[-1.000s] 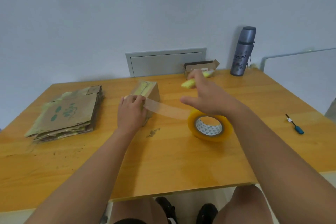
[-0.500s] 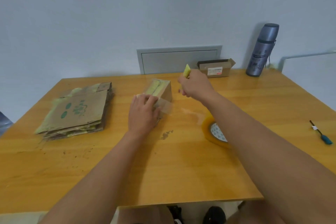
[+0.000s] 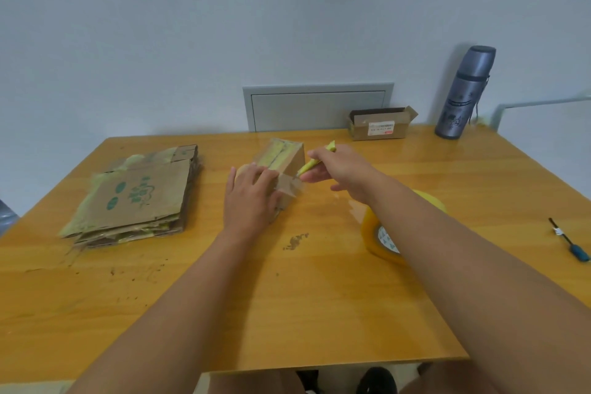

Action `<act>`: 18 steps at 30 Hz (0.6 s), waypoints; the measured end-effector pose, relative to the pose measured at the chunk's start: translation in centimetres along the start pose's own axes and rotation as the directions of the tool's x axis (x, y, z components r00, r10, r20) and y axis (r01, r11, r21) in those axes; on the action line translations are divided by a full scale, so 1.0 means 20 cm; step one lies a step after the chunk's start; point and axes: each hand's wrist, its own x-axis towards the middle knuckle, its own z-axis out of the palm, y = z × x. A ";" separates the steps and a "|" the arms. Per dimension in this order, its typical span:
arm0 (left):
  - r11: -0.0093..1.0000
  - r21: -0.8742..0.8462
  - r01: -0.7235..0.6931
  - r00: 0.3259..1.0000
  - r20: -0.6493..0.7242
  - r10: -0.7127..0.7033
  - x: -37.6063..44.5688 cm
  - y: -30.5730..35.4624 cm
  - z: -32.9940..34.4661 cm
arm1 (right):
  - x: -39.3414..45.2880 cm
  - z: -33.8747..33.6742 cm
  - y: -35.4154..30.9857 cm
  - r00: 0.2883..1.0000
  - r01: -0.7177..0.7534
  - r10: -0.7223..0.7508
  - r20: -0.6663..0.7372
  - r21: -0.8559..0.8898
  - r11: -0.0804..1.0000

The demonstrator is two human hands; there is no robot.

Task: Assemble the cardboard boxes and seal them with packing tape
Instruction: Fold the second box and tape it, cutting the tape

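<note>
One small cardboard box stands near the middle of the wooden table, its top seam covered by a yellowish strip and a clear piece of tape stuck over its near right corner. At nine o'clock from it lies a stack of flattened boxes with green print. The left hand lies flat on the box's near end, fingers straight and pressing down. At three o'clock, the right hand grips a yellow cutter, its tip touching the tape at the box's edge. Under the right forearm, at about four o'clock, sits the tape roll, partly hidden. At one o'clock an open carton stands by the white wall, a grey flask farther right. A blue-handled tool lies near the table's right edge.
</note>
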 end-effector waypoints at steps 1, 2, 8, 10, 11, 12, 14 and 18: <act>1.000 -0.001 0.002 1.000 -0.002 -0.002 0.00 0.00 0.00 | 0.00 0.00 0.00 1.000 0.003 -0.003 0.009 -0.014 1.000; 1.000 -0.002 0.004 1.000 -0.002 -0.004 0.00 0.00 0.00 | 0.00 0.00 0.00 1.000 0.010 -0.010 0.014 -0.021 1.000; 1.000 -0.011 0.007 1.000 0.010 -0.007 0.00 0.00 -0.01 | -0.01 -0.01 0.01 0.997 0.068 -0.066 0.045 -0.038 0.997; 1.000 -0.013 0.012 0.999 0.030 -0.012 0.00 -0.01 -0.01 | -0.01 -0.01 0.01 0.997 0.070 -0.068 0.040 -0.036 0.997; 1.000 -0.012 0.017 0.999 0.042 -0.016 -0.01 -0.01 -0.01 | -0.01 0.00 0.00 0.997 0.064 -0.063 0.034 -0.032 0.997; 1.000 -0.011 0.021 0.999 0.050 -0.020 -0.01 -0.01 -0.01 | -0.01 0.00 0.00 0.998 0.059 -0.058 0.030 -0.028 0.998; 1.000 -0.012 0.023 0.998 0.059 -0.022 -0.01 -0.02 -0.02 | -0.01 0.00 0.00 0.998 0.057 -0.056 0.031 -0.033 0.998; 0.999 -0.036 0.030 0.997 0.070 -0.027 -0.01 -0.01 -0.02 | -0.01 -0.01 0.01 0.994 0.095 -0.092 0.052 -0.057 0.994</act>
